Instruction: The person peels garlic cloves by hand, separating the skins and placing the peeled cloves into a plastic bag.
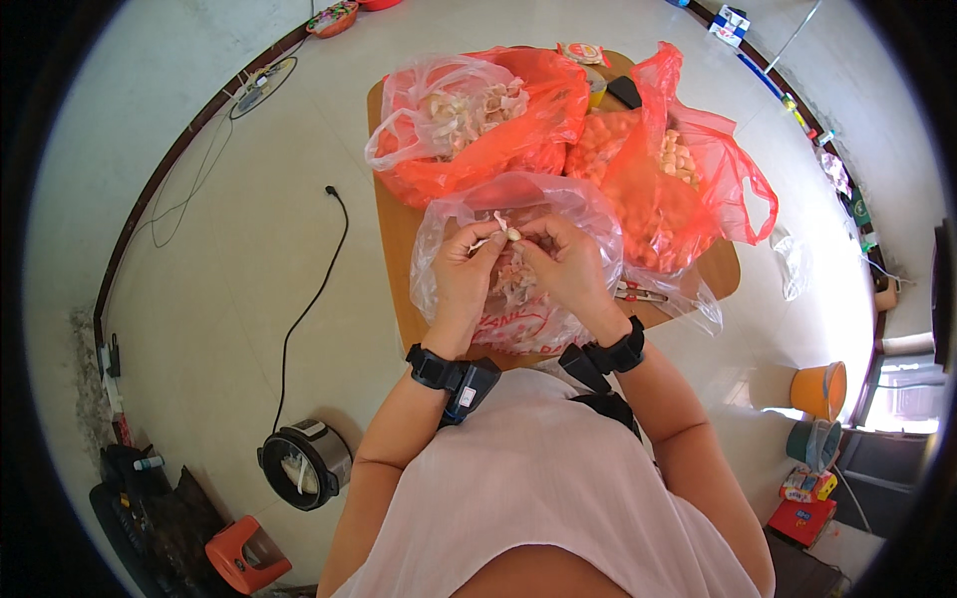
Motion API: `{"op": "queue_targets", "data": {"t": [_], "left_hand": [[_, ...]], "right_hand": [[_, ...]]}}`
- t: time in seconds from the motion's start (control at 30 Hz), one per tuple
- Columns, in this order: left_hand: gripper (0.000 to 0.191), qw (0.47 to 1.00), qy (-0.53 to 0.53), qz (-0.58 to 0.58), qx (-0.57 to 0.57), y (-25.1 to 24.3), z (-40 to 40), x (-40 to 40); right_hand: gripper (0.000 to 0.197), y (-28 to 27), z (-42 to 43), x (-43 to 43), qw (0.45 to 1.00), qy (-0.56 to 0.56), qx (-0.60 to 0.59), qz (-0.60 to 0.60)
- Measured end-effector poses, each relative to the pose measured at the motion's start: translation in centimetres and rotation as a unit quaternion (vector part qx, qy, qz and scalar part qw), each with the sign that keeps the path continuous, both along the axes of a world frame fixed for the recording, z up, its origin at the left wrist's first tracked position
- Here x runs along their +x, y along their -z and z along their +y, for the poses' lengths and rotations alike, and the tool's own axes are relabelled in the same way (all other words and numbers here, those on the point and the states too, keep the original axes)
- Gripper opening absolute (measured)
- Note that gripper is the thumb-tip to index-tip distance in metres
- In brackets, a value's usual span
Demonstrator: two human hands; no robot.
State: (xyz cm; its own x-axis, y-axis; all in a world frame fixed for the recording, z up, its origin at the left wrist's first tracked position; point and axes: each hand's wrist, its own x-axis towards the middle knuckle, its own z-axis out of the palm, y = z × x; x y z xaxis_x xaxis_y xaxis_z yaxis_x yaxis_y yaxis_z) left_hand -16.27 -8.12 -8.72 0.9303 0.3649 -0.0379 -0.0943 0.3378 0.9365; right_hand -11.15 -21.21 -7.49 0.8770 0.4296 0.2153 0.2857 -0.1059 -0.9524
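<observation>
Between both hands is a pale garlic clove with papery skin peeling away from it. My left hand pinches the clove and its skin from the left. From the right, the thumb and fingers of my right hand grip the same clove. Below them, a clear plastic bag with red print lies open and holds loose garlic skins. Behind it, a red plastic bag has a whitish bag of peelings in its mouth. Another red bag contains many cloves.
The bags rest on a wooden table with rounded corners. A metal tool with red parts lies by the clear bag. A dark phone-like object and a yellow container sit behind. A corded electric cooker stands on the floor.
</observation>
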Motion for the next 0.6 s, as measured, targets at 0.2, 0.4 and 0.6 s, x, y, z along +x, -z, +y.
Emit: {"op": "queue_targets", "data": {"t": [0.2, 0.4, 0.6], "left_hand": [[0.012, 1.0, -0.021, -0.006, -0.007, 0.5, -0.1, 0.0], [0.013, 0.991, -0.057, 0.013, -0.117, 0.8, -0.9, 0.3], [0.016, 0.987, -0.022, 0.031, -0.157, 0.6, -1.2, 0.2]], "right_hand": [[0.016, -0.1, -0.1, 0.2, 0.994, 0.028, -0.037, -0.103], [0.017, -0.1, 0.2, -0.1, 0.966, 0.03, -0.061, -0.25], [0.024, 0.9, -0.3, 0.5, 0.987, 0.032, -0.013, -0.154]]}}
